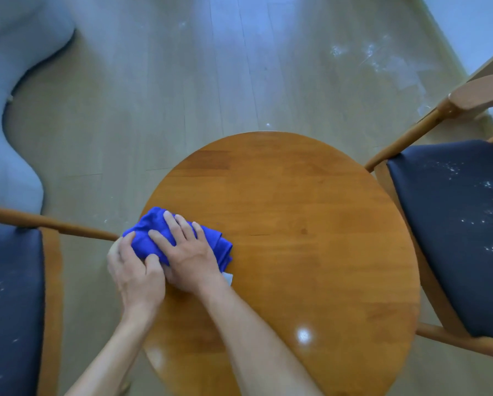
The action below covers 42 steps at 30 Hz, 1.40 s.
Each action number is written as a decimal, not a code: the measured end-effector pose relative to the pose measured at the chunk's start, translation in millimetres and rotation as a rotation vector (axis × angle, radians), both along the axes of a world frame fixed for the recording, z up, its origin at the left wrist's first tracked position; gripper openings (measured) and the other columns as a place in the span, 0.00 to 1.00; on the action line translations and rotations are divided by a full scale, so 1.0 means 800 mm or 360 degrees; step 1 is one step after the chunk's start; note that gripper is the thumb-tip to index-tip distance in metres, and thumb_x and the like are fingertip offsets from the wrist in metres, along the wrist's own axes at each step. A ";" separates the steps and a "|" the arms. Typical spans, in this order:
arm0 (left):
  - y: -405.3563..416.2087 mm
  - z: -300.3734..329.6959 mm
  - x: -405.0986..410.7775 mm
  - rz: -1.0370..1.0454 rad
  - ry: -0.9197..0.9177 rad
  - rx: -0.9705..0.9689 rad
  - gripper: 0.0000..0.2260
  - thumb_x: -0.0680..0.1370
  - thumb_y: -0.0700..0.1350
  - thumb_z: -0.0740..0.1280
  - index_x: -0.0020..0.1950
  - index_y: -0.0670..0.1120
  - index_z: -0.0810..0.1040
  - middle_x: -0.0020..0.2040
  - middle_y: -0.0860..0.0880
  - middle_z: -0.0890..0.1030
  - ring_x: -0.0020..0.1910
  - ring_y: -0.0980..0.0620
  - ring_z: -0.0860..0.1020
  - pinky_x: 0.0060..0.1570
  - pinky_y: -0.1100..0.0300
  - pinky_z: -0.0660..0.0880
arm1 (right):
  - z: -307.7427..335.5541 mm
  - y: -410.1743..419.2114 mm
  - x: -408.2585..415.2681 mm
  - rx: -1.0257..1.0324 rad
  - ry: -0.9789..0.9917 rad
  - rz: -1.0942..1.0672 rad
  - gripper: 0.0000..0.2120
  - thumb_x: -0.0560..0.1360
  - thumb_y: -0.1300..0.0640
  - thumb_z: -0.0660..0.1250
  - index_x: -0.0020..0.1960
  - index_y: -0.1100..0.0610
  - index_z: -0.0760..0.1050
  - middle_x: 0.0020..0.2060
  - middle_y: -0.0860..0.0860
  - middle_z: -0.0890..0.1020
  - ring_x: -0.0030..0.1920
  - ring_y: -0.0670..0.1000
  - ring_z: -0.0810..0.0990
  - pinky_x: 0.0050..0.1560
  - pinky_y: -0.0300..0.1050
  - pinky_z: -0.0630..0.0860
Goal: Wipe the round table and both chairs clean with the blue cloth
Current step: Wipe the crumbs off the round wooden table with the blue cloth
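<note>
We see right hand (188, 250) pressing flat on blue cloth (154, 232) at round table (311, 224) lower left edge; left hand (134, 270) pinches its bunched end to steady it.

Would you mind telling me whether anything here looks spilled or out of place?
Yes: white specks dust the right chair's dark seat, the left chair's seat and the floor beyond the table.

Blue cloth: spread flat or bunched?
Bunched. The cloth sits as a wadded lump at the table's left edge, right hand pressing on top, left hand gripping its side.
</note>
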<state>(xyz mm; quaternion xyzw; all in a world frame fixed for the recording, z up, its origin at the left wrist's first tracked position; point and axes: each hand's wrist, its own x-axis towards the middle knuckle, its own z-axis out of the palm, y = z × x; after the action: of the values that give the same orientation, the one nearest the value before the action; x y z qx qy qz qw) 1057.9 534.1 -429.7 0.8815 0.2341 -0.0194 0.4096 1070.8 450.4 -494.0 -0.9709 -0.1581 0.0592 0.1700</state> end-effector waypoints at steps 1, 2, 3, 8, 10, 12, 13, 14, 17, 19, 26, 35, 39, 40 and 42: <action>0.001 -0.001 -0.006 -0.0031 -0.0007 0.0044 0.29 0.69 0.45 0.56 0.70 0.39 0.67 0.72 0.37 0.64 0.72 0.41 0.60 0.73 0.49 0.54 | -0.001 -0.020 0.012 -0.0013 0.0059 0.0180 0.24 0.77 0.47 0.59 0.73 0.48 0.65 0.77 0.56 0.56 0.75 0.56 0.58 0.72 0.57 0.57; 0.000 -0.003 -0.011 -0.0085 -0.0009 0.0086 0.28 0.71 0.44 0.57 0.71 0.39 0.67 0.72 0.38 0.64 0.72 0.41 0.60 0.73 0.49 0.54 | -0.001 -0.043 0.025 -0.0015 0.0080 0.0265 0.26 0.77 0.49 0.61 0.74 0.48 0.63 0.77 0.55 0.54 0.76 0.56 0.56 0.73 0.57 0.54; -0.003 -0.006 -0.014 -0.0143 -0.0001 0.0124 0.26 0.73 0.42 0.59 0.72 0.40 0.66 0.73 0.39 0.63 0.73 0.42 0.59 0.73 0.49 0.53 | 0.001 -0.069 0.038 -0.0007 0.0073 0.0225 0.28 0.76 0.50 0.62 0.75 0.49 0.62 0.77 0.55 0.54 0.76 0.56 0.56 0.73 0.57 0.53; -0.012 -0.032 -0.026 -0.0572 0.0241 0.0332 0.22 0.79 0.40 0.61 0.74 0.48 0.65 0.76 0.47 0.59 0.75 0.48 0.55 0.74 0.49 0.53 | 0.010 -0.242 0.040 -0.0042 0.0010 -0.0852 0.27 0.77 0.48 0.63 0.73 0.54 0.65 0.76 0.59 0.59 0.74 0.59 0.60 0.71 0.55 0.59; -0.015 -0.036 -0.033 -0.0699 0.0330 0.0392 0.21 0.80 0.43 0.59 0.74 0.50 0.64 0.77 0.50 0.57 0.76 0.50 0.52 0.74 0.49 0.53 | 0.013 -0.309 -0.004 -0.0075 -0.0057 -0.1161 0.26 0.77 0.49 0.64 0.73 0.56 0.66 0.75 0.61 0.61 0.73 0.61 0.62 0.70 0.57 0.62; -0.012 -0.034 -0.038 -0.0746 0.0366 0.0383 0.21 0.81 0.44 0.57 0.75 0.51 0.63 0.78 0.52 0.55 0.77 0.52 0.48 0.75 0.50 0.52 | 0.012 -0.347 -0.059 -0.0076 -0.0101 -0.1443 0.26 0.77 0.50 0.65 0.72 0.58 0.65 0.74 0.63 0.62 0.71 0.63 0.63 0.68 0.60 0.64; -0.010 -0.033 -0.039 -0.0755 0.0372 0.0357 0.21 0.81 0.44 0.57 0.75 0.51 0.62 0.78 0.53 0.54 0.77 0.54 0.47 0.75 0.51 0.51 | 0.010 -0.354 -0.083 -0.0062 -0.0098 -0.1638 0.26 0.77 0.51 0.65 0.72 0.58 0.65 0.73 0.63 0.61 0.71 0.64 0.63 0.68 0.62 0.63; -0.006 -0.031 -0.040 -0.0763 0.0376 0.0329 0.22 0.81 0.44 0.56 0.75 0.51 0.62 0.79 0.54 0.53 0.77 0.55 0.46 0.75 0.51 0.51 | 0.007 -0.351 -0.099 -0.0038 -0.0084 -0.1865 0.26 0.78 0.52 0.65 0.73 0.58 0.64 0.74 0.64 0.60 0.71 0.65 0.62 0.68 0.63 0.62; 0.002 -0.028 -0.039 -0.0768 0.0363 0.0186 0.23 0.80 0.43 0.58 0.75 0.53 0.61 0.78 0.56 0.54 0.77 0.57 0.47 0.75 0.53 0.52 | 0.005 -0.301 -0.091 0.0047 -0.0029 -0.2396 0.26 0.79 0.52 0.62 0.74 0.59 0.61 0.75 0.65 0.56 0.73 0.66 0.58 0.69 0.63 0.56; 0.006 -0.023 -0.038 -0.0659 0.0303 -0.0008 0.24 0.79 0.41 0.59 0.75 0.54 0.62 0.77 0.55 0.58 0.76 0.57 0.52 0.73 0.56 0.53 | 0.007 -0.245 -0.059 0.0063 -0.0012 -0.2305 0.27 0.78 0.52 0.61 0.74 0.60 0.61 0.74 0.66 0.56 0.73 0.66 0.57 0.68 0.63 0.56; 0.052 -0.005 -0.024 -0.0209 0.0115 -0.0209 0.20 0.80 0.40 0.60 0.71 0.52 0.68 0.68 0.52 0.72 0.65 0.59 0.70 0.66 0.56 0.63 | 0.013 -0.010 -0.004 -0.0022 -0.0022 -0.1120 0.30 0.73 0.45 0.67 0.72 0.56 0.68 0.73 0.63 0.63 0.72 0.63 0.65 0.68 0.63 0.64; 0.023 -0.020 -0.035 -0.0261 0.0202 0.0512 0.27 0.77 0.49 0.65 0.74 0.47 0.63 0.74 0.38 0.59 0.73 0.39 0.57 0.69 0.42 0.59 | 0.034 -0.062 -0.086 0.0593 0.0279 -0.0591 0.27 0.76 0.51 0.58 0.74 0.56 0.64 0.76 0.56 0.58 0.76 0.55 0.56 0.75 0.54 0.53; -0.034 -0.038 -0.034 -0.0366 0.0310 0.0689 0.36 0.74 0.59 0.66 0.76 0.45 0.57 0.77 0.34 0.47 0.75 0.35 0.51 0.69 0.40 0.56 | 0.029 -0.239 -0.124 -0.0037 0.0210 -0.1184 0.25 0.78 0.51 0.55 0.74 0.56 0.65 0.76 0.55 0.57 0.77 0.56 0.54 0.76 0.56 0.50; -0.043 -0.045 -0.031 -0.0392 0.0295 0.0724 0.37 0.74 0.60 0.67 0.76 0.43 0.58 0.76 0.33 0.46 0.75 0.34 0.51 0.69 0.39 0.57 | 0.027 -0.271 -0.141 -0.0158 0.0252 -0.1210 0.27 0.78 0.48 0.52 0.75 0.54 0.63 0.77 0.55 0.55 0.77 0.55 0.52 0.76 0.57 0.49; -0.057 -0.058 -0.026 -0.0472 0.0213 0.0792 0.37 0.73 0.58 0.68 0.75 0.41 0.60 0.76 0.31 0.48 0.74 0.32 0.52 0.68 0.38 0.59 | 0.017 -0.307 -0.166 -0.0319 0.0309 -0.1101 0.28 0.79 0.44 0.47 0.77 0.52 0.57 0.78 0.54 0.51 0.78 0.54 0.47 0.76 0.57 0.46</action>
<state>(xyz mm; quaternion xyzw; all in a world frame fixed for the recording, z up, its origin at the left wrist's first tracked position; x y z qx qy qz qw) 1036.9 488.9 -476.0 0.9762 0.1267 -0.0791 0.1573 938.0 205.1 -480.7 -0.9686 0.2028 0.1052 0.0984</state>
